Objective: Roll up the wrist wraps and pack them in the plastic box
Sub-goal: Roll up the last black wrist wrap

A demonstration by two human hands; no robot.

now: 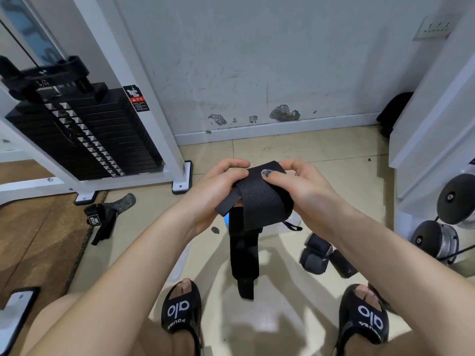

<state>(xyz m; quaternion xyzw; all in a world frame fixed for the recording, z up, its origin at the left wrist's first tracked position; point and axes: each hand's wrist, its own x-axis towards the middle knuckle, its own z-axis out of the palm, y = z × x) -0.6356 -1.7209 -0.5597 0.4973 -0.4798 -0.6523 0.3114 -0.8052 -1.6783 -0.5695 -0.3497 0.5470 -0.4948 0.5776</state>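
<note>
1. Between the knees, head view: both hands met at centre frame w/ a black wrist wrap (259,199) held above a tiled floor (308,155).
2. Left hand (218,186) had fingers curled over the wrap's top-left edge, thumb pressing on the fabric; it gripped the wrap.
3. Right hand (303,186) pinched the wrap from the right side, thumb w/ a dark nail laid flat on the top face, fingers curled behind.
4. Wrap was partly wound into a loose roll between the hands; one short end stuck out lower left, and a long tail (244,255) hung straight down toward the floor between the feet.
5. Clear plastic box (280,228) sat on the floor directly under the hands, mostly hidden by the wrap and forearms; only pale edges showed.
6. Rolled dark wraps (326,255), approx three, lay on the floor just right of the hanging tail, near the right forearm.
7. Another black strap w/ a white label (102,219) lay on the floor at left, at the edge of a wood-pattern mat (38,240).
8. Black slide sandals (182,312) w/ white lettering were on both feet at the bottom.
9. Black weight stack (84,134) in a white frame stood upper left; round weight plates (455,201) sat at far right; scuffed white wall (257,60) behind.
</note>
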